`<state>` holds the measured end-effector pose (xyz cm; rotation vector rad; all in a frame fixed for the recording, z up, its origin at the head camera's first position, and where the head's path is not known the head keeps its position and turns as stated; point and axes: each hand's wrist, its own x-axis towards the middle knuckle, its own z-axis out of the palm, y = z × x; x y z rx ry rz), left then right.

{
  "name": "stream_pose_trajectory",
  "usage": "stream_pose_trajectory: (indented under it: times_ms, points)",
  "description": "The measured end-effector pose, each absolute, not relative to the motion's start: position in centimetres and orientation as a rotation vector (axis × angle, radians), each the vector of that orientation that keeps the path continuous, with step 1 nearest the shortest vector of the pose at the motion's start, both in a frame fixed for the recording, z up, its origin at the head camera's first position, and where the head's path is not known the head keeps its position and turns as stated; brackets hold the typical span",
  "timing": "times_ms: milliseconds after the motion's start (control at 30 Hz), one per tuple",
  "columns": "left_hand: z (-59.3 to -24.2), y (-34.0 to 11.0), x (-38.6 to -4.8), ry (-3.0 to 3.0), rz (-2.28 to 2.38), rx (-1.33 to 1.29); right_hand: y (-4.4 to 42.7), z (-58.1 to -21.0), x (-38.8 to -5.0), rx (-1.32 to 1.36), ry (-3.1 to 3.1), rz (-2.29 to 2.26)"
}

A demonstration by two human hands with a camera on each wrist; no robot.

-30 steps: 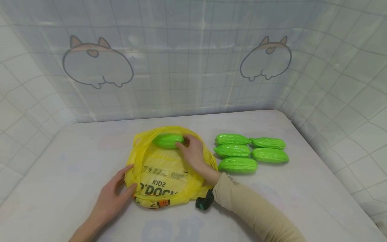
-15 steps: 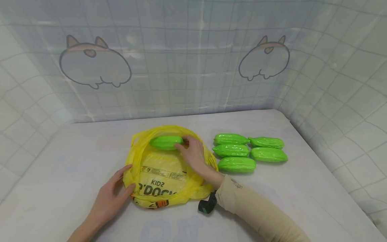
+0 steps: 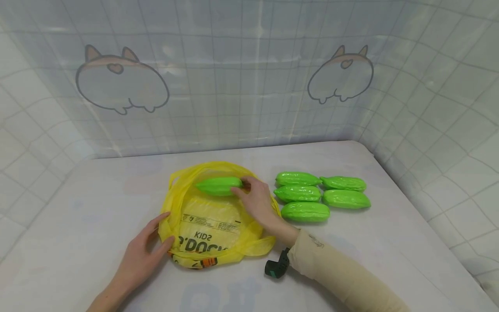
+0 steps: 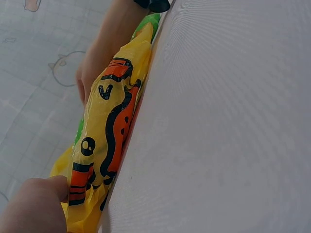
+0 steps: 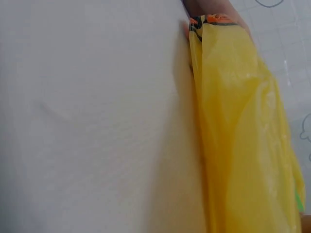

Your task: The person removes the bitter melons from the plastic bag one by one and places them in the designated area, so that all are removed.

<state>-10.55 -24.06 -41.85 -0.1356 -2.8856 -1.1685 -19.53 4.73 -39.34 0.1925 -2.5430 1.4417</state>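
In the head view, a printed yellow plastic bag [image 3: 210, 212] lies on the table with its mouth spread wide. My left hand [image 3: 142, 255] holds the bag's left rim, thumb and fingers apart along the edge. The left wrist view shows the thumb [image 4: 46, 189] against the bag's printed side. My right hand [image 3: 257, 201] reaches within the bag's mouth and grips the right end of a glossy bright green ridged gourd [image 3: 218, 186], lying sideways at the far side of the opening. In the right wrist view the bag [image 5: 243, 131] hides most of that hand.
Several similar green gourds [image 3: 306, 212] lie in two columns right of the bag. A black wrist device [image 3: 277, 266] sits by the right cuff. A white tiled-pattern sheet [image 3: 234, 86] with cartoon animals rises behind the table, and side walls [image 3: 448, 130] flank it.
My right hand and the gourd it grips have shifted slightly right and nearer to me. The left hand stays at the bag's rim. The gourds on the right lie as before.
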Motion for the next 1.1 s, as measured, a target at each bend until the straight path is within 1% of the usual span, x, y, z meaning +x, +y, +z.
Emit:
stream_pose_trajectory:
  times_ms: [600, 1100]
  points:
    - [-41.8, -24.2, -10.6, -2.902, -1.169, -0.128, 6.5, -38.9, -17.0, 0.302, -2.522, 1.489]
    - [-41.7, -24.1, -10.6, -2.907, -1.164, -0.123, 8.4, -38.5, -15.5, 0.276, -2.508, 1.521]
